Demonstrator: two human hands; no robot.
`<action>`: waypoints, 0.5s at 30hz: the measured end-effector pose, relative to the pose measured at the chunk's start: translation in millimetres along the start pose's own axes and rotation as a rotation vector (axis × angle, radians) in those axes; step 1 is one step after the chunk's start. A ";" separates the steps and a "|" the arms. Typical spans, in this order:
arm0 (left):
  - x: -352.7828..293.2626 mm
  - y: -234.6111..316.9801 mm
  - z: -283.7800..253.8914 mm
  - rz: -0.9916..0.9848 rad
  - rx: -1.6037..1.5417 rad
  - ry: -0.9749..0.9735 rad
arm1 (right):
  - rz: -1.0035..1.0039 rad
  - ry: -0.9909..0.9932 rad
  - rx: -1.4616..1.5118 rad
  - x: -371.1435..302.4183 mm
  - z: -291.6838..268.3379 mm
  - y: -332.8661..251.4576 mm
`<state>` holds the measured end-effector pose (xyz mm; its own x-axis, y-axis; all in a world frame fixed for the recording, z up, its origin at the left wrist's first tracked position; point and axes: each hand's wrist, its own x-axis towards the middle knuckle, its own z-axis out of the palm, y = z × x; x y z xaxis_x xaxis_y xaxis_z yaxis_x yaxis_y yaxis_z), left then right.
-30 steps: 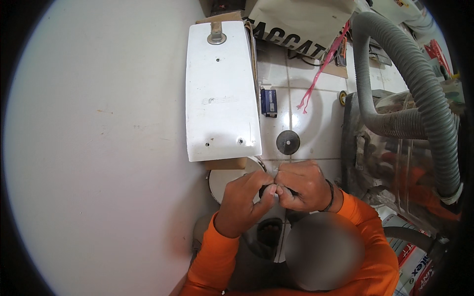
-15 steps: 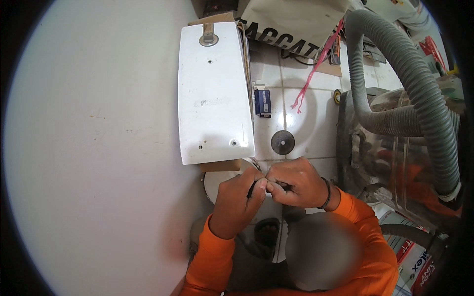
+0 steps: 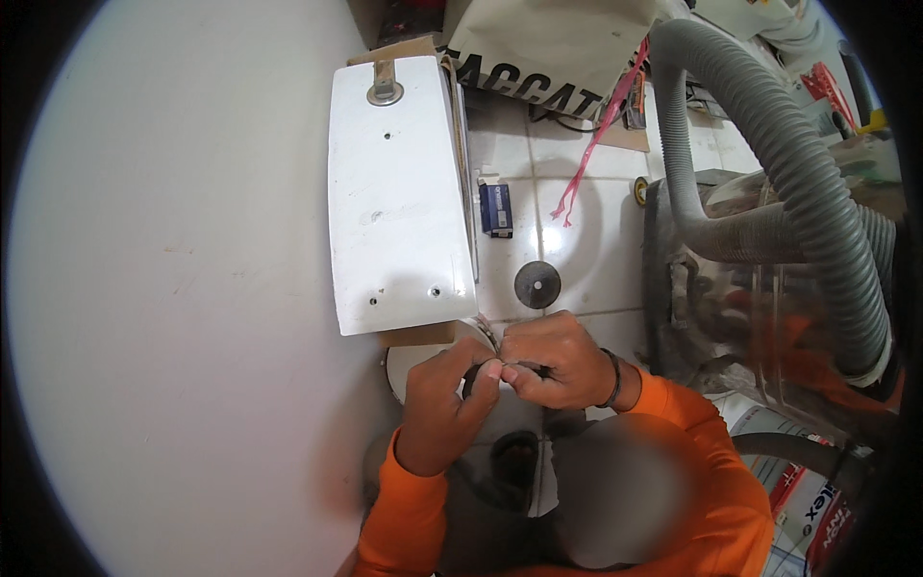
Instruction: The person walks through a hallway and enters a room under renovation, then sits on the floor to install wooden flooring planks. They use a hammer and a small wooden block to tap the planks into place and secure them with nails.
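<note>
My left hand (image 3: 443,399) and my right hand (image 3: 560,363) meet in front of me, thumbs and fingertips pinched together. Whatever they hold between the fingertips is too small and hidden to make out. Just beyond the right hand, a dark round disc (image 3: 523,287) with a centre hole lies on the tiled floor. Partly under the left hand shows a round whitish object (image 3: 398,372) with a rim. Ahead of the left hand is a long white panel (image 3: 404,207) with small holes and a metal fitting (image 3: 386,88) at its far end.
A small dark blue box (image 3: 496,210) lies beside the panel. At right stands a tank-like machine (image 3: 716,288) with a thick grey corrugated hose (image 3: 769,115). Pink string (image 3: 598,144) hangs from a pale bag (image 3: 548,43). A wall (image 3: 192,337) borders the left; a printed bucket (image 3: 774,442) stands lower right.
The view has shifted slightly, so the panel, disc and box sit a little further left and lower. Both hands stay pinched together, with only slight movement.
</note>
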<state>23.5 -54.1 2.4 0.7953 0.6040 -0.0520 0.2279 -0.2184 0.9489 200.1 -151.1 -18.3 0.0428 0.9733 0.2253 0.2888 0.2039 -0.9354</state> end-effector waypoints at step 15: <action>29.1 143.2 8.8 -0.244 -0.443 0.367 | 0.000 -0.088 0.147 77.1 -92.7 -107.6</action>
<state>84.2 -74.6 134.0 0.4870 0.8374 -0.2482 0.0619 0.2504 0.9662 261.0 -107.7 125.0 -0.0427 0.9775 0.2064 0.1459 0.2105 -0.9666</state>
